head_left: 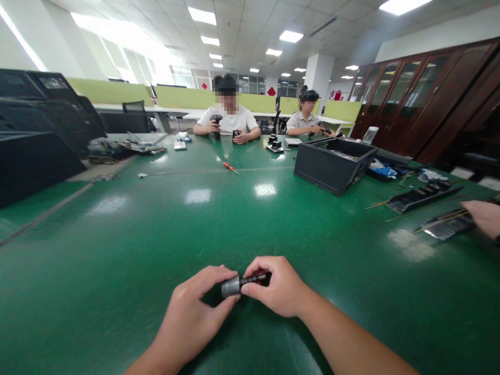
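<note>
Just above the green tabletop (219,219), near its front edge, my left hand (191,310) pinches a short grey metal cylinder (231,287) between thumb and fingers. A thin dark shaft with light rings (252,279) extends from the cylinder's right end. My right hand (283,289) is closed on this shaft, thumb below and fingers curled above. The shaft's pale tip points right, toward my right palm. Cylinder and shaft lie nearly level and in line. Whether they are one piece or two fitted together I cannot tell.
An orange screwdriver (230,167) lies mid-table. A black box (336,164) stands at right, near metal trays with thin rods (425,197). Another person's hand (484,216) reaches in at the right edge. Two people sit across the table, one holding a power drill (216,124). Black casings (42,125) stand left.
</note>
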Demonstrator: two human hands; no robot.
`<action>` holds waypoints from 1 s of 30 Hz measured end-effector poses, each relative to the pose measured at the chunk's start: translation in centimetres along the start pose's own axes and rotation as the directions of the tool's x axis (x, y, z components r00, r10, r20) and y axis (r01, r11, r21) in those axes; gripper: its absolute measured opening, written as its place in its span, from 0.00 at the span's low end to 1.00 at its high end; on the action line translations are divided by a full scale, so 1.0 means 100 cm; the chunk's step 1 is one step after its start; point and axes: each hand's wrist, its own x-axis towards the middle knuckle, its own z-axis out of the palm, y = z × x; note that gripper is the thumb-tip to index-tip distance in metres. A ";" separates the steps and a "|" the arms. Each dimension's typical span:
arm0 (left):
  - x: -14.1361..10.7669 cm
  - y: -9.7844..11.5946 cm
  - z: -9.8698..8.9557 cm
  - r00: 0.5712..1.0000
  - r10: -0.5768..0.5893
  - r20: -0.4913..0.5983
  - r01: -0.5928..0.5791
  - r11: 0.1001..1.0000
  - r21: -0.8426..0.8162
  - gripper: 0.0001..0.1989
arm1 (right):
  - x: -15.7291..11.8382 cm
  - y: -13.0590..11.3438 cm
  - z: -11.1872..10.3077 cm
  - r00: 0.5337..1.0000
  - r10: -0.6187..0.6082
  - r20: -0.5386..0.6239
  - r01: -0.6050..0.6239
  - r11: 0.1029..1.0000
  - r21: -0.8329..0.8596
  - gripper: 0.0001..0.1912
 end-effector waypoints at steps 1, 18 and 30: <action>0.000 0.000 0.000 1.000 -0.002 -0.004 0.002 1.000 0.000 0.10 | 0.000 0.000 0.000 1.000 -0.005 0.000 0.005 1.000 0.002 0.04; -0.001 -0.002 -0.002 1.000 -0.004 -0.022 0.005 1.000 0.030 0.09 | 0.000 0.006 0.001 1.000 0.020 0.004 -0.021 0.998 0.066 0.04; 0.001 -0.001 -0.001 0.999 0.029 -0.038 -0.030 0.999 -0.016 0.09 | 0.000 0.005 0.003 0.997 0.073 -0.006 -0.072 0.992 0.101 0.06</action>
